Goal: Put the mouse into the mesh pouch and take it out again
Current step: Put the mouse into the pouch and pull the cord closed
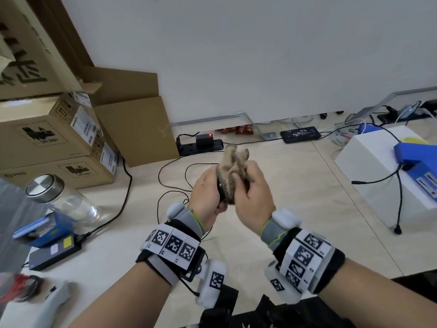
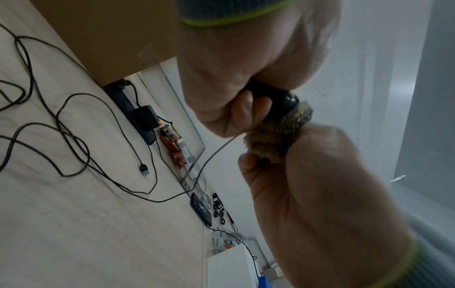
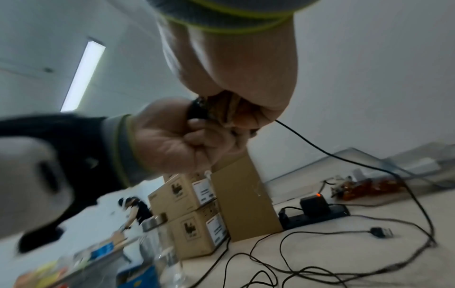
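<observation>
Both hands are raised above the table, close together. The tan mesh pouch [image 1: 234, 169] is bunched up between them, its loose top sticking up. The black mouse [image 1: 221, 191] shows as a dark edge at the pouch's left side, partly inside it. My left hand [image 1: 208, 190] grips the mouse [image 2: 270, 95] from the left, its fingers curled under it. My right hand [image 1: 253, 188] grips the pouch [image 2: 285, 124] from the right. In the right wrist view the mouse [image 3: 197, 111] and pouch [image 3: 226, 109] are wedged between both fists. The mouse's cable [image 3: 344, 155] hangs to the table.
Stacked cardboard boxes [image 1: 59, 138] and a glass jar [image 1: 61, 197] stand on the left. A power strip [image 1: 201, 143] lies by the wall. Loose black cables [image 1: 165, 185] with a USB plug [image 2: 145, 169] lie under the hands. A white box [image 1: 378, 174] with a blue device is at right.
</observation>
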Available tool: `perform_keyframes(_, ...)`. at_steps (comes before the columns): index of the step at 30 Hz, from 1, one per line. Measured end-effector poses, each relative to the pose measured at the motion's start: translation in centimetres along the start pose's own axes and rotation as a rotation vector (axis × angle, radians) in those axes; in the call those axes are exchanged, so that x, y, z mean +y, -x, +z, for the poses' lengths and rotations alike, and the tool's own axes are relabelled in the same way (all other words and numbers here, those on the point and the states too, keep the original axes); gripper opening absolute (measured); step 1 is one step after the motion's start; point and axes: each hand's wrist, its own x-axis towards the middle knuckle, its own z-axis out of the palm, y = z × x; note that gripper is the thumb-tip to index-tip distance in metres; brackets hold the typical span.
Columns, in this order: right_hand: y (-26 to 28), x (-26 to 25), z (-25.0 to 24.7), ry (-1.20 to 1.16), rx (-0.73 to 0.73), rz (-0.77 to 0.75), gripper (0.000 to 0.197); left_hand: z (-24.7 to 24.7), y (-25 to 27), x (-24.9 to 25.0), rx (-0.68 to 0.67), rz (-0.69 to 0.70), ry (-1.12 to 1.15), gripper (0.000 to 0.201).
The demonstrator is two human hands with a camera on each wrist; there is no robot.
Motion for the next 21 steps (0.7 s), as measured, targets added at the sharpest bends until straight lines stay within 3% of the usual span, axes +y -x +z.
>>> perform_keyframes(3, 1.1, -0.4, 0.2, 0.055, -0.082, -0.202, 0.01, -0.2, -0.7, -0.4, 0.089, 0.017, -0.001, 0.027)
perform_keyframes(5, 0.3, 0.1, -0.3, 0.058, -0.06, -0.247, 0.015, -0.2, -0.4, -0.2, 0.061, 0.012, -0.024, 0.029)
perform_keyframes(10, -2.9, 0.7, -1.2, 0.015, 0.113, 0.119, 0.019, -0.8, 0.7, 0.4, -0.184, -0.017, 0.029, 0.032)
perform_keyframes(13, -4.8, 1.4, -1.9, -0.036, 0.122, 0.273, 0.027, -1.6, 1.1, 0.8, -0.235, 0.032, -0.004, 0.035)
perform_keyframes(16, -6.8, 1.3, -3.4, -0.274, 0.279, 0.428, 0.031, -2.1, 1.6, 1.3, -0.271, 0.1, -0.043, 0.043)
perform_keyframes(19, -7.0, 0.7, -4.0, -0.411, 0.24, 0.456, 0.032, -2.1, 1.7, 1.5, -0.226, 0.126, -0.097, 0.043)
perform_keyframes(21, -6.2, 0.0, -3.7, -0.217, 0.14, 0.381, 0.032, -1.6, 1.8, 1.5, -0.181, 0.132, -0.138, 0.041)
